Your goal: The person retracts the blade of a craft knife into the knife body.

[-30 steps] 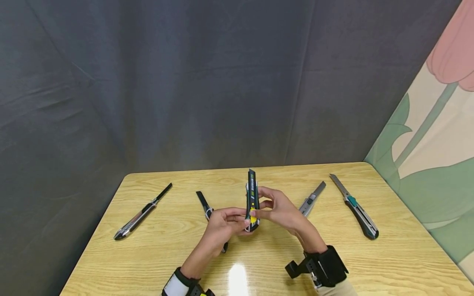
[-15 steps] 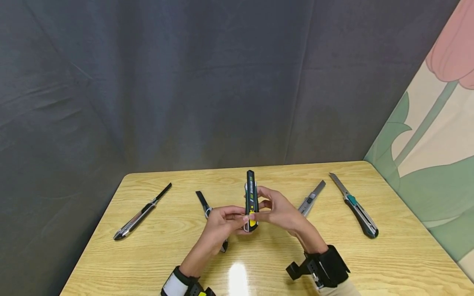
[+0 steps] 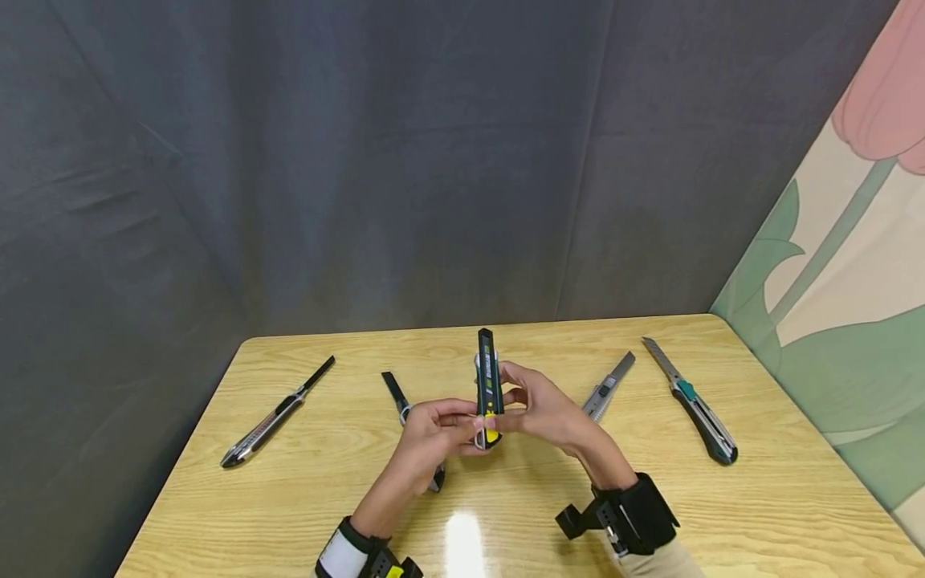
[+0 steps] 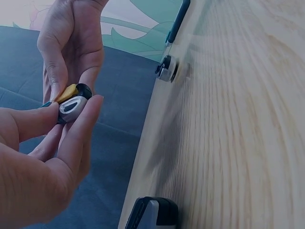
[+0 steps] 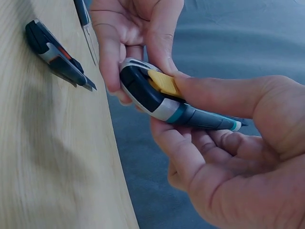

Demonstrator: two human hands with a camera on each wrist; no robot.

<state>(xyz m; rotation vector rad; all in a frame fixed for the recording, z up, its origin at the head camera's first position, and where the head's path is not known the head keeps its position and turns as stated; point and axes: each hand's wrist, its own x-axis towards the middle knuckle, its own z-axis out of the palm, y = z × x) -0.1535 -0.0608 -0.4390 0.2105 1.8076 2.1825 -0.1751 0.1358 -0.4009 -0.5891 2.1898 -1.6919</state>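
Observation:
A black utility knife (image 3: 487,373) with a yellow slider is held up over the middle of the table, its tip pointing away. My left hand (image 3: 432,437) pinches its rear end between thumb and fingers. My right hand (image 3: 543,407) grips it from the right, thumb on the yellow slider (image 5: 164,83). In the right wrist view the knife's body (image 5: 147,93) shows grey and teal trim, with the fingers curled beneath. The left wrist view shows the pale butt end (image 4: 72,109) between both hands.
On the wooden table (image 3: 289,514) lie a slim silver-and-black knife (image 3: 275,417) at left, a black knife (image 3: 396,393) partly behind my left hand, a grey knife (image 3: 607,389) behind my right, and a teal-slider knife (image 3: 697,409) farther right. A dark curtain (image 3: 405,177) hangs behind.
The blade tip that showed beyond the knife's front end one second ago no longer shows. The knife and both hands have shifted very slightly left.

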